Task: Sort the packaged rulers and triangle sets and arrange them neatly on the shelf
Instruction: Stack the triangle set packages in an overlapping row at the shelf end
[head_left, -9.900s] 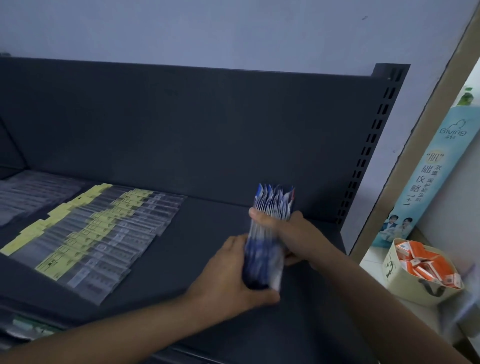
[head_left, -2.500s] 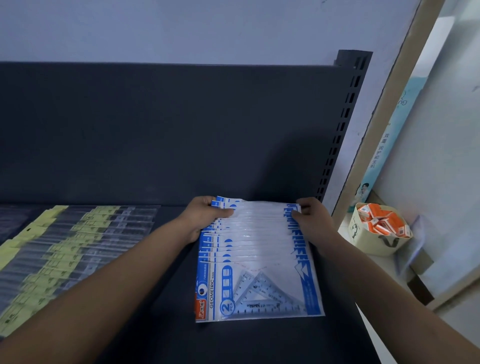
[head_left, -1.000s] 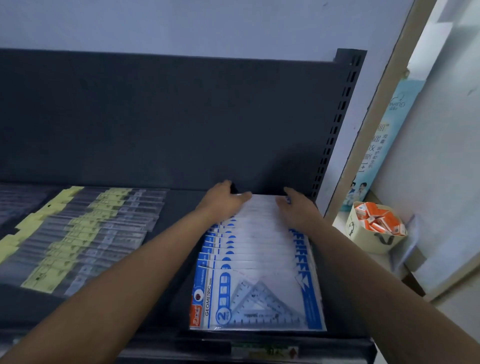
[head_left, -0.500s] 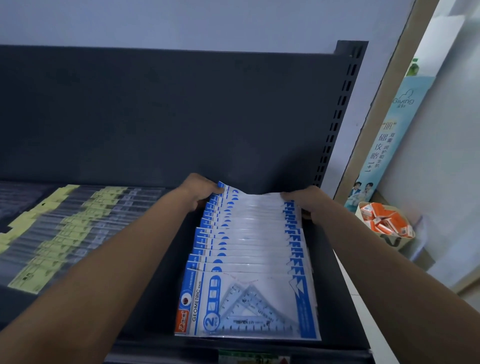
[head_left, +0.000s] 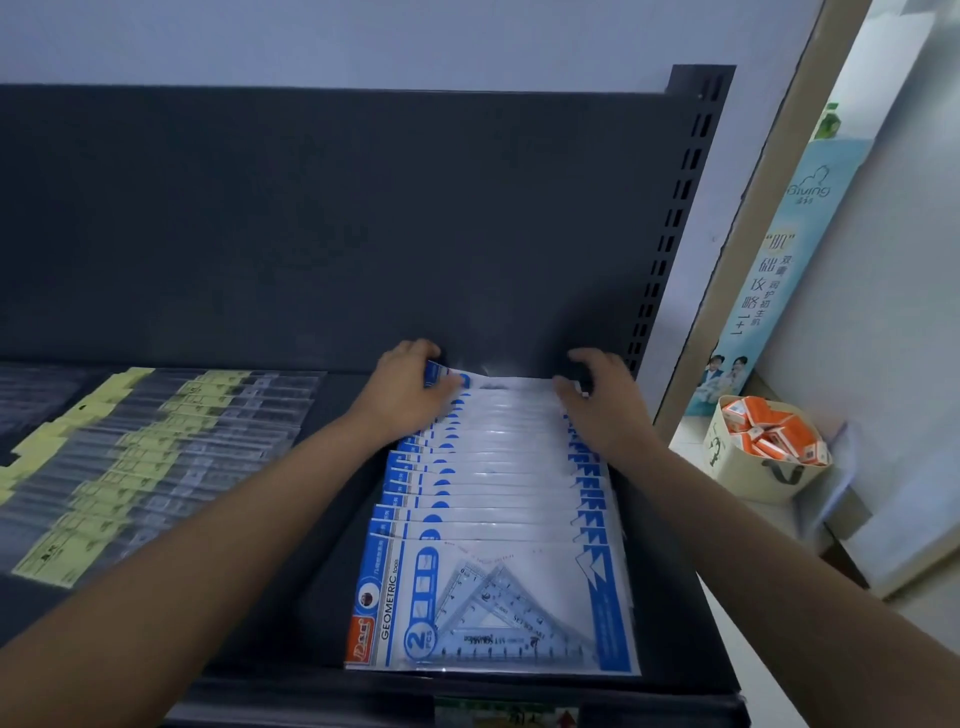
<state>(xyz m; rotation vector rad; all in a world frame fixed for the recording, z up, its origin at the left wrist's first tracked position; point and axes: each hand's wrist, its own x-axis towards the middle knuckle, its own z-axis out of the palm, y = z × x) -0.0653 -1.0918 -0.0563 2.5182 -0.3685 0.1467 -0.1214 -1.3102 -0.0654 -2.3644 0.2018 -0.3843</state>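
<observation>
Rulers (head_left: 156, 457) in clear sleeves with yellow header cards lie on the left of the frame. They are fanned in overlapping rows on the dark shelf (head_left: 311, 613). Darker packs (head_left: 36, 400) lie beside them at the far left edge, too dim to make out.

The left hand (head_left: 410, 389) is at the centre of the frame, with its forearm stretched across the shelf from the lower left. Its fingers are curled over the far left corner of the rearmost triangle set and the thumb is laid on top, so it grips that corner.

The triangle sets (head_left: 498, 519) lie right of centre in one overlapping column. The column runs from the shelf's front lip back to the dark back panel (head_left: 311, 234). The front pack shows in full: blue and white, printed "GEOMETRIC", with two clear triangles inside.

The right hand (head_left: 602, 400) holds the far right corner of the same rear pack, fingers bent over the edge and thumb on the face.

A slotted upright (head_left: 675, 208) stands further right. Past it a pale blue poster (head_left: 769, 291) leans against the wall. Below the poster sits a cream basket (head_left: 753, 478) filled with small orange boxes (head_left: 769, 431).
</observation>
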